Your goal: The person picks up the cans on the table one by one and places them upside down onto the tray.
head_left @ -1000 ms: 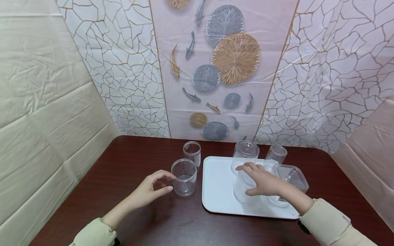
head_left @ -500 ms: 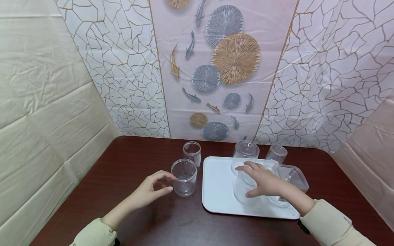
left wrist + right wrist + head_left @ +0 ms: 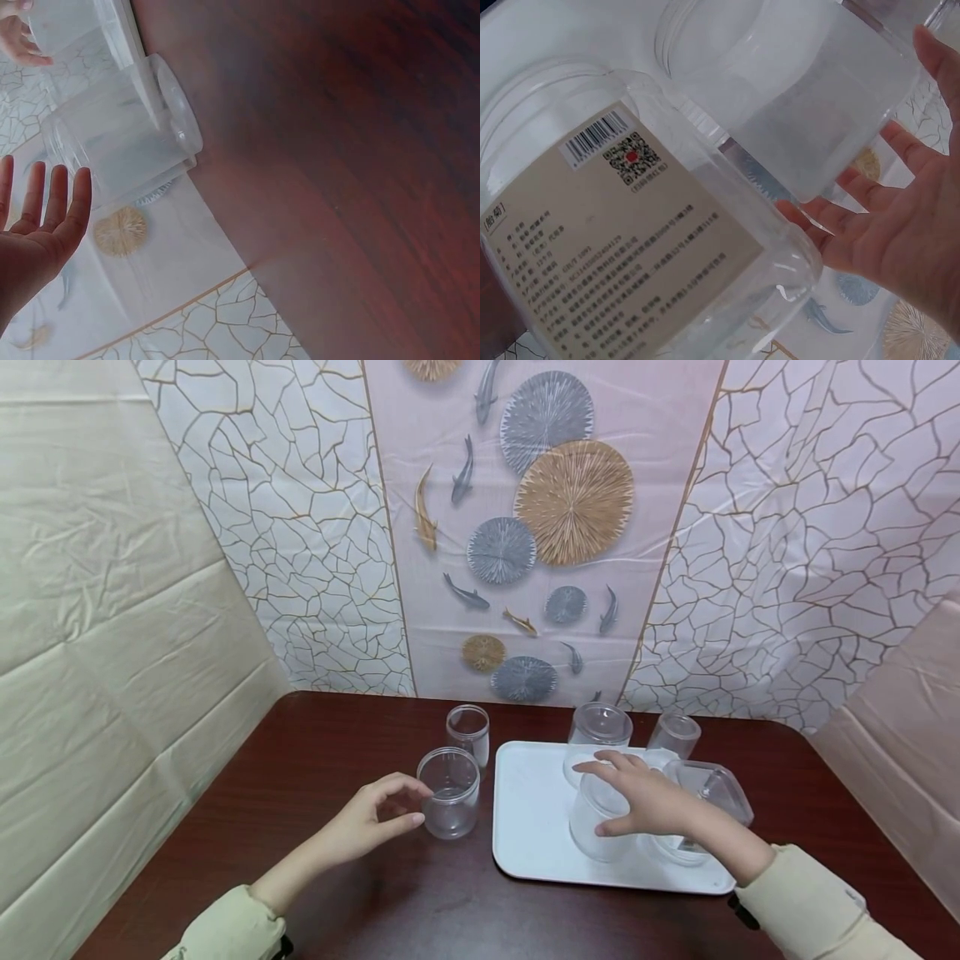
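My left hand [image 3: 381, 820] is beside a clear round jar [image 3: 450, 814] that stands mouth up on the table. Its thumb and index fingertip are right at the jar's near-left side, and the left wrist view shows the other fingers loosely extended. Over the white tray [image 3: 528, 814], my right hand [image 3: 651, 800] hovers with thumb and fingers spread about the upturned base of a second clear round jar [image 3: 596, 837]. In the right wrist view the fingertips [image 3: 844, 180] are close to that jar's base, not curled round it.
Behind the left jar stands a narrower clear jar [image 3: 468, 735]. The tray also bears a tall clear jar [image 3: 600, 731] at the back, a slim one [image 3: 673, 735] and a squarish labelled jar [image 3: 622, 247] under the right forearm. A patterned cloth [image 3: 525, 610] backs the table.
My right hand has shifted very slightly, its forearm a little to the right. My left hand has edged minutely closer to its jar. The jars and tray have stayed put.
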Tool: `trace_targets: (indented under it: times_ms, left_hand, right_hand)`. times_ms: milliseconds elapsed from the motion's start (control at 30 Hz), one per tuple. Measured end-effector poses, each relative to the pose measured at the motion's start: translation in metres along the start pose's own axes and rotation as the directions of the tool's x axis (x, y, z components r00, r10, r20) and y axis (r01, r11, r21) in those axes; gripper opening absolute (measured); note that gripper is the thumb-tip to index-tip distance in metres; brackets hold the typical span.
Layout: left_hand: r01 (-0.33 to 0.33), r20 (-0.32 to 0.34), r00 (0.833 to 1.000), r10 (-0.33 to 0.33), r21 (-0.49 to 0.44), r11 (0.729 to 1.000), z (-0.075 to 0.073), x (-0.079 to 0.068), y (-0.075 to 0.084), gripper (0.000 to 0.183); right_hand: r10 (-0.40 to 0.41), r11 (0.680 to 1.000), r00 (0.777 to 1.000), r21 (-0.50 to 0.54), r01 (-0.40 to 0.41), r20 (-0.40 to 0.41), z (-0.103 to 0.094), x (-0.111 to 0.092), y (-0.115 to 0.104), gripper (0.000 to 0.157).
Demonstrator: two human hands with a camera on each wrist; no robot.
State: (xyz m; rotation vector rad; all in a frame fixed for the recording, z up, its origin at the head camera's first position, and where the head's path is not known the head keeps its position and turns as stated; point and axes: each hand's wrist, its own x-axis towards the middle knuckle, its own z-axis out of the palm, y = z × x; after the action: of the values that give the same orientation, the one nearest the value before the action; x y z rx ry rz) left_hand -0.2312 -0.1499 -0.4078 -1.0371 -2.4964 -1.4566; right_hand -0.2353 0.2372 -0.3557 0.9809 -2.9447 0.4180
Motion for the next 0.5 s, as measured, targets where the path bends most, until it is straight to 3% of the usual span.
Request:
trace_targets:
  times_ms: [267,500]
  left_hand:
    - [0.042,-0.007,0.999,-0.042,0.035,0.999,-0.005,0.006,0.007,0.032]
    - [0.034,-0.008,0.999,-0.033,0.056,0.998,-0.012,0.014,0.010,0.035]
  right_hand:
    - [-0.018,1.000,0.999,0.006,0.018,-0.047,-0.005,-0.002,-0.001,0.071]
    - [-0.016,1.000,0.997,0.007,0.017,-0.077,-0.008,-0.003,-0.003,0.066]
